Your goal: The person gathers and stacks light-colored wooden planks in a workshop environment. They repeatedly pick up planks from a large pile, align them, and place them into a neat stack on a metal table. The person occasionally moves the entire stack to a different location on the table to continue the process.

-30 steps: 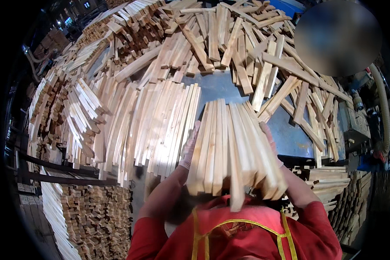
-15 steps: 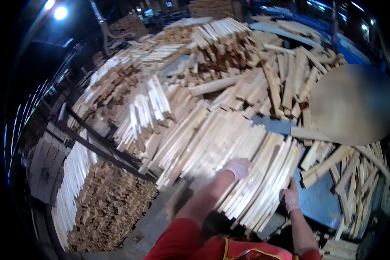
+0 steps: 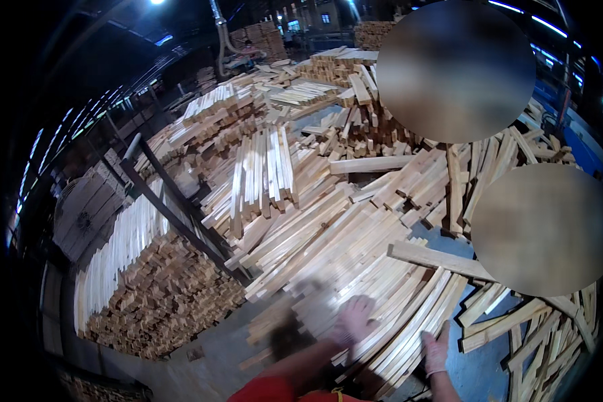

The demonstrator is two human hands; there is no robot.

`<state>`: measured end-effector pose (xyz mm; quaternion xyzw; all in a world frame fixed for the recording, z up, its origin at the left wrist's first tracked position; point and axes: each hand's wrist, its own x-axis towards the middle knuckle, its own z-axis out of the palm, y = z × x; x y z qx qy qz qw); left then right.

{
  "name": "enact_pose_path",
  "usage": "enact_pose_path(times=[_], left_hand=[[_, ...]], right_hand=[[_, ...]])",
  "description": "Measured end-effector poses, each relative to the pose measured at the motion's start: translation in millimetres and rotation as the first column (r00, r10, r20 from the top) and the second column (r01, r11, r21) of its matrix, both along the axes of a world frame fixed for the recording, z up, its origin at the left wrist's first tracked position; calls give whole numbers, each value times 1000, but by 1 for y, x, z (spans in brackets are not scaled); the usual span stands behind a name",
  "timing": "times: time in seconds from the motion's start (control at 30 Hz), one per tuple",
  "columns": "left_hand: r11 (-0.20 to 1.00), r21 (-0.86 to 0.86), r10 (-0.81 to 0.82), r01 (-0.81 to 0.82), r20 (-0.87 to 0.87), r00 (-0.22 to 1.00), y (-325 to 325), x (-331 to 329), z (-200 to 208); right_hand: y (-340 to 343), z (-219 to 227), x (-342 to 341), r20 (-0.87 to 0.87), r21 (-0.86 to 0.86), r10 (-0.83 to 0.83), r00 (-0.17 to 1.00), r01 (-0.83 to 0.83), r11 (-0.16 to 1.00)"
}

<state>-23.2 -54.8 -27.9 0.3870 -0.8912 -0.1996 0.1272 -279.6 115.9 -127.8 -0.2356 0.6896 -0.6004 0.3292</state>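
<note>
Wearing a pale glove, my left hand (image 3: 355,321) lies on a row of light wooden strips (image 3: 388,301), its fingers spread over their upper faces. My right hand (image 3: 435,348), also gloved, rests against the outer right side of the same row, fingers stretched out and thumb apart. The strips lie side by side, their near ends just in front of my body. Across their far right ends lies a separate wooden board (image 3: 442,259).
Left of me stands a dark metal rail (image 3: 174,211) beside a tall stack of strips (image 3: 161,301). Loose wood pieces (image 3: 549,335) lie on the blue-grey surface (image 3: 472,365) at right. More piles (image 3: 268,167) rise beyond. Two blurred patches hide the right side.
The view has shifted, so the scene sits lower. The board from the right now crosses the strips' far ends. Both hands remain at the strips; the gap beside my left hand looks narrower.
</note>
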Motion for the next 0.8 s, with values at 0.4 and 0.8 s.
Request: enact_pose_path(times=[0.4, 0.8], left_hand=[[741, -329, 487, -585, -336, 806, 51, 117, -17], [31, 990, 989, 137, -50, 136, -23, 194, -146]], right_hand=[[-29, 30, 49, -67, 58, -176, 982, 180, 982], [-11, 21, 23, -58, 179, -22, 998, 32, 983]])
